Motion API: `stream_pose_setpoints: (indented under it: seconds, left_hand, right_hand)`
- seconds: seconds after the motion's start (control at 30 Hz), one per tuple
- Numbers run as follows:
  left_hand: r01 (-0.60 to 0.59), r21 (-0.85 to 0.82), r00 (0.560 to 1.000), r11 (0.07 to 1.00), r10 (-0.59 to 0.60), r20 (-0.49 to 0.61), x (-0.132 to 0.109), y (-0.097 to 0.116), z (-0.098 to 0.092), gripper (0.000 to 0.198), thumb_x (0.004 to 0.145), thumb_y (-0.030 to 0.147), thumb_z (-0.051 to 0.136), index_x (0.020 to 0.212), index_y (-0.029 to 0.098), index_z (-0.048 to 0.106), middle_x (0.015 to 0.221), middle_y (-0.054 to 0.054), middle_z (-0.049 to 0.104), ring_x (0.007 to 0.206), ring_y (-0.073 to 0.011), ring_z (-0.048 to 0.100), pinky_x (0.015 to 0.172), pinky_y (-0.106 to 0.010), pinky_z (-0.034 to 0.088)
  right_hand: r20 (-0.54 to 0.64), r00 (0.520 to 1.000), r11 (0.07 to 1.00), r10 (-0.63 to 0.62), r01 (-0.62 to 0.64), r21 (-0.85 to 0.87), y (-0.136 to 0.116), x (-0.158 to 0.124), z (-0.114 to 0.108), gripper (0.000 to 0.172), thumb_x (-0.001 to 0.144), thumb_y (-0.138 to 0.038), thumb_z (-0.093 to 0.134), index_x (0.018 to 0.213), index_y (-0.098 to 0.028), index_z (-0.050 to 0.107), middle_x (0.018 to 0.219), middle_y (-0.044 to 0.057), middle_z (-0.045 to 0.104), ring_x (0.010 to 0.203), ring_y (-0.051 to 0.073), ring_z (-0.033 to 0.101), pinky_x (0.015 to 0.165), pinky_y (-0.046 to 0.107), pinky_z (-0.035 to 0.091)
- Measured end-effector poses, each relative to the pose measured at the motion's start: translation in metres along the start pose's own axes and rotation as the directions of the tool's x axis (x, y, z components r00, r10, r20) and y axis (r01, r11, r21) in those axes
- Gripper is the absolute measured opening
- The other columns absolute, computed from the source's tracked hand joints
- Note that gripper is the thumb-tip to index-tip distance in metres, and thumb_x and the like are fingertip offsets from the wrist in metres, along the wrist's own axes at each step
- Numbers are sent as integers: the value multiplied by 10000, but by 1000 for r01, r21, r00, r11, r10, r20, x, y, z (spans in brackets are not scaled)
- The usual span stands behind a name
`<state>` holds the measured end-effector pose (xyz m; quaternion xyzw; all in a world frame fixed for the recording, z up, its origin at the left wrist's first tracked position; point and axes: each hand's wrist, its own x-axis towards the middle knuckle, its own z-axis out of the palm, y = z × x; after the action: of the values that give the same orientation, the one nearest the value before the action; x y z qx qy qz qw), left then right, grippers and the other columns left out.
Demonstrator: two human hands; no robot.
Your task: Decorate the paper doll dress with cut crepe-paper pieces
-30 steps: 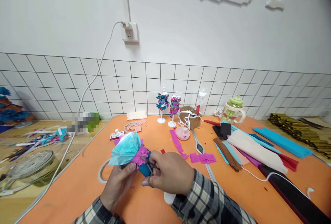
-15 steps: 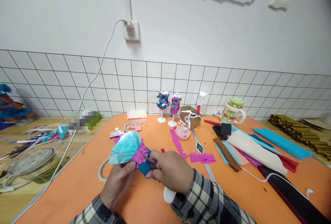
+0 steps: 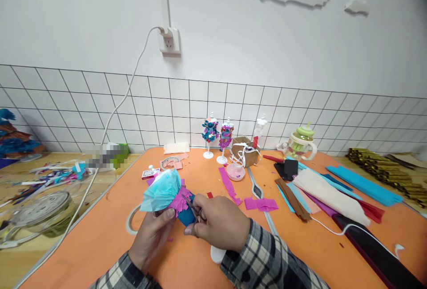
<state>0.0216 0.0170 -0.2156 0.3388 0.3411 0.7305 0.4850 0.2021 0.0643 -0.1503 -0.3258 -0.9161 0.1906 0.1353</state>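
My left hand [image 3: 151, 235] grips a small paper-dressed figure [image 3: 167, 193] from below; it has a pale blue ruffled skirt, a magenta fringe and a dark teal body. My right hand [image 3: 218, 224] is closed on small scissors [image 3: 193, 209], their tips at the magenta fringe. Both hands hover just above the orange table [image 3: 100, 235], near its front edge.
Behind stand two small dressed mannequins [image 3: 216, 140], a bare white one [image 3: 259, 131], a brown box [image 3: 245, 148], a pink dish [image 3: 235, 171] and a green-lidded cup [image 3: 300, 144]. Magenta scraps [image 3: 262, 203], crepe paper sheets [image 3: 330, 193], a phone [image 3: 287, 168] and a white cable [image 3: 100, 146] lie around.
The scissors' tips have shifted slightly along the magenta fringe and my right hand's fingers have moved a little. The figure and my left hand stay in place.
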Motion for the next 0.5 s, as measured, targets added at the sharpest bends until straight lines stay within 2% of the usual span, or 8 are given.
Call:
stream_pose_setpoints:
  seconds: [0.17, 0.43, 0.5]
  left_hand:
    - [20, -7, 999, 1000, -19, 36, -1, 0, -2, 349, 681, 294, 792, 1007, 201, 708, 963, -90, 730, 976, -312, 647, 901, -459, 499]
    - [-23, 10, 999, 1000, 23, 36, 0, 1, 1, 364, 669, 291, 797, 1007, 189, 708, 955, -95, 727, 1034, -330, 622, 900, -457, 501]
    - [-14, 14, 999, 1000, 13, 41, 0, 0, -1, 358, 677, 292, 793, 1007, 183, 708, 956, -98, 725, 1037, -328, 620, 900, -456, 501]
  right_hand:
    - [16, 1000, 998, 4, -6, 66, -4, -1, -2, 473, 721, -660, 614, 921, -237, 539, 739, -40, 673, 643, 152, 603, 490, 241, 221]
    - [-24, 999, 1000, -23, 23, 6, 2, 1, 3, 299, 800, -513, 627, 894, -238, 557, 739, -34, 660, 649, 132, 586, 496, 250, 181]
    - [-27, 999, 1000, -25, 26, 18, 2, 1, 4, 309, 793, -525, 628, 892, -241, 553, 735, -40, 658, 642, 130, 579, 494, 246, 181]
